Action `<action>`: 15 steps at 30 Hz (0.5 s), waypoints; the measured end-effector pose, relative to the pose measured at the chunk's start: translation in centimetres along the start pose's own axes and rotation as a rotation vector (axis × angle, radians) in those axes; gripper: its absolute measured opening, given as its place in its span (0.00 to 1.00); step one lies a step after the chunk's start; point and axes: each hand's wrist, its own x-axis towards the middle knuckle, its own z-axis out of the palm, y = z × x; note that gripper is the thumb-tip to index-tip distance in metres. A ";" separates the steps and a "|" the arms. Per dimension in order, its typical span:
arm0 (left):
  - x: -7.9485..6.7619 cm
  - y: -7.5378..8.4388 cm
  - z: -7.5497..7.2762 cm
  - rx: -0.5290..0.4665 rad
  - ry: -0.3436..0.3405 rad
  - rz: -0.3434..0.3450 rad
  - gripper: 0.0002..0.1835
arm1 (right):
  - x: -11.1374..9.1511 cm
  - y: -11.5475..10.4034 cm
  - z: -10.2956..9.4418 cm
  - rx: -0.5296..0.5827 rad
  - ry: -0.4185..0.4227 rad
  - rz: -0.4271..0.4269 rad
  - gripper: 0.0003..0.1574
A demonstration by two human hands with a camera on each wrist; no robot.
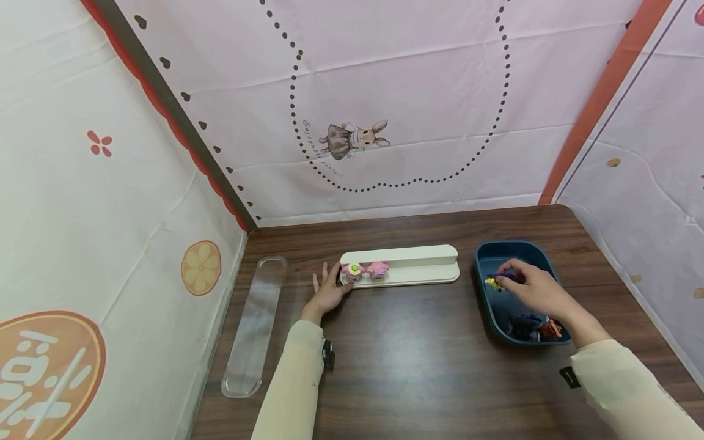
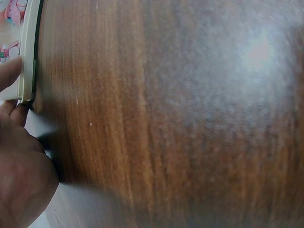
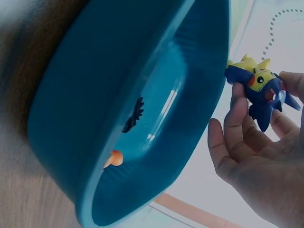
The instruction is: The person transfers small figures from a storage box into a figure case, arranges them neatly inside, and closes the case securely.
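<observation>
My left hand [image 1: 328, 293] grips the left end of a long white display stand [image 1: 420, 275], its thumb [image 2: 10, 73] at the front edge. Two pink toy figurines [image 1: 365, 271] stand side by side on the stand's lower step, near that hand. Over the dark blue bin [image 1: 484, 305], my right hand [image 1: 530, 287] pinches a yellow and dark blue toy figurine [image 3: 261, 85] between thumb and fingers. In the right wrist view this figurine has a yellow face with a red cheek and lies tilted, up at the level of the bin's rim.
More figurines lie at the near end of the bin, a dark one [image 1: 525, 327] beside an orange one [image 1: 551, 329]. A clear plastic cover [image 1: 254, 327] rests on the wooden table [image 1: 407, 366] at the left. Printed cloth [image 1: 418, 122] hangs behind and along both sides.
</observation>
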 end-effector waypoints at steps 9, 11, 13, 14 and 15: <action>-0.1 0.1 0.0 0.008 0.002 0.000 0.42 | 0.8 -0.8 0.0 -0.009 0.021 -0.007 0.21; 0.0 0.1 0.0 0.008 0.001 0.003 0.42 | 0.9 -1.0 -0.1 -0.007 0.022 -0.007 0.22; 0.0 0.1 0.0 0.006 0.000 0.004 0.42 | 1.0 -1.3 -0.1 -0.008 0.028 -0.010 0.21; 0.0 0.1 0.0 0.005 -0.001 0.004 0.43 | 1.0 -1.4 -0.1 -0.010 0.032 -0.014 0.21; 0.0 0.1 0.1 0.004 -0.002 0.004 0.43 | 1.1 -1.5 -0.1 -0.009 0.035 -0.018 0.21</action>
